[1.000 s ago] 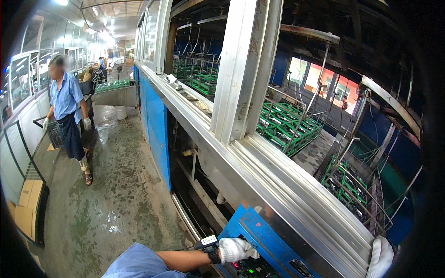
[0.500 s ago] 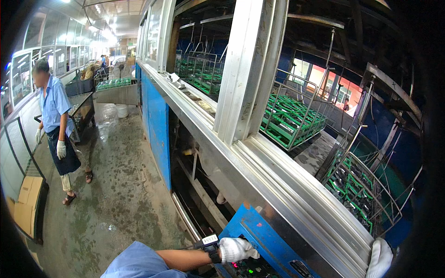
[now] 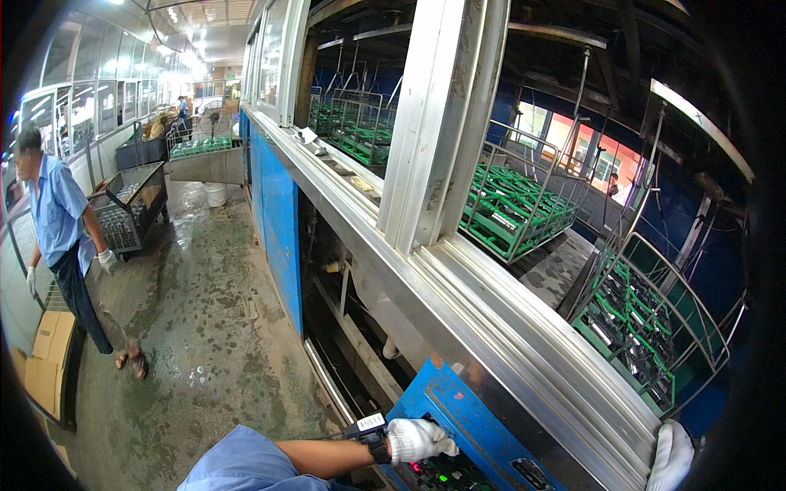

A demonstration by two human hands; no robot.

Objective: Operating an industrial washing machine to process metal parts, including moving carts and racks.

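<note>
My left hand (image 3: 419, 442), in a white knit glove, is closed at the edge of a blue control box (image 3: 467, 421). What its fingers grip is hidden. Beside it, small red and green lights glow on a dark panel (image 3: 449, 476). A black band with a white tag (image 3: 370, 421) circles my left wrist. My right hand (image 3: 673, 458), gloved too, rests with fingers stretched against the near end of the aluminium window frame (image 3: 557, 360). Past the frame, a wire basket (image 3: 626, 319) of green racks holding dark items hangs tilted; another basket (image 3: 517, 204) of green racks sits farther back.
A co-worker (image 3: 61, 204) in a blue shirt and white gloves walks at the left. Behind stands a metal cart (image 3: 131, 204) of small items. Flattened cardboard (image 3: 49, 352) leans at the left edge. The concrete floor (image 3: 213, 327) looks wet. A white bucket (image 3: 215, 195) stands farther off.
The near basket has swung right and tilted more, and the overhead bar above it has shifted. The co-worker has stepped left and nearer, uncovering the cart. My hands have stayed put.
</note>
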